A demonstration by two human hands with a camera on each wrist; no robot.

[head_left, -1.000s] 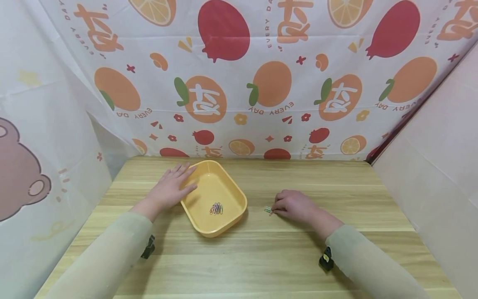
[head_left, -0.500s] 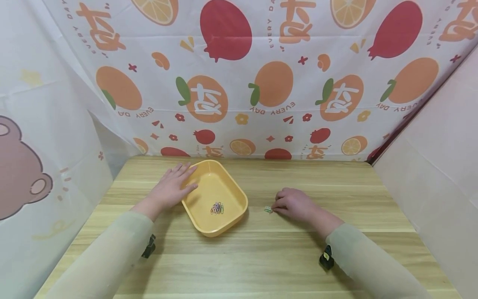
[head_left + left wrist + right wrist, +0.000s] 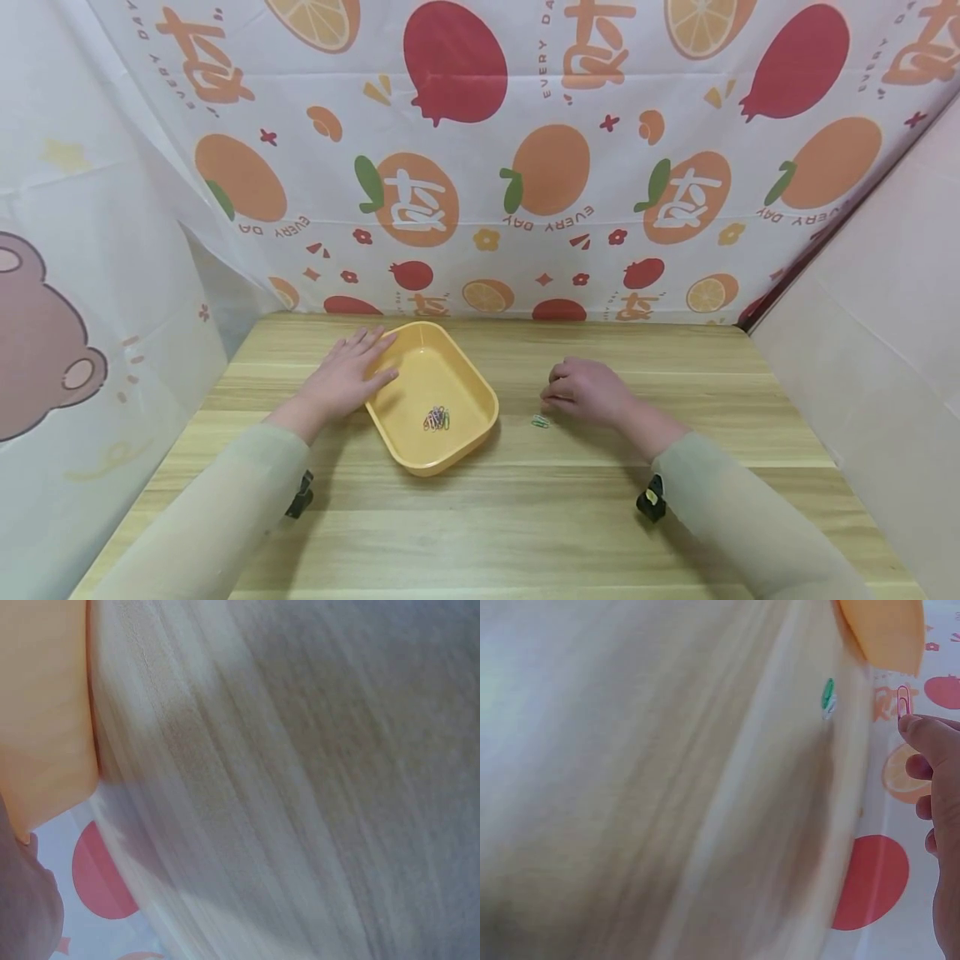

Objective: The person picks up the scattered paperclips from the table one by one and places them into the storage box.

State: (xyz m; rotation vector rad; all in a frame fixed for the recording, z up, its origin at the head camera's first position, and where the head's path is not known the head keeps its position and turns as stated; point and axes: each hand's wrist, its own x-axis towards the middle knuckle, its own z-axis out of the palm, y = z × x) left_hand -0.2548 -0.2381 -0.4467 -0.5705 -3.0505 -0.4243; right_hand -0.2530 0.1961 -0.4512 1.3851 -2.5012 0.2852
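A yellow tray (image 3: 427, 375) stands left of centre on the wooden table, holding a small pile of coloured paper clips (image 3: 437, 419). My left hand (image 3: 341, 377) rests on its left rim, fingers extended and thumb reaching over the inside. To the right of the tray, my right hand (image 3: 592, 392) pinches a pink paper clip (image 3: 904, 697) between thumb and forefinger, raised off the table in the right wrist view. Just below those fingertips in the head view, a few paper clips (image 3: 540, 422) lie on the wood; one looks green (image 3: 828, 691) and another pale.
The wooden table (image 3: 480, 533) ends at a fruit-printed cloth (image 3: 480, 183) hanging along its back. Pale cloth walls (image 3: 885, 317) rise at both sides. A dark wrist device (image 3: 651, 498) sits under the right sleeve, another (image 3: 300, 494) under the left.
My right hand has lifted and moved slightly away from the loose clips, carrying the pink paper clip up from beside them. The left hand and tray stay in place.
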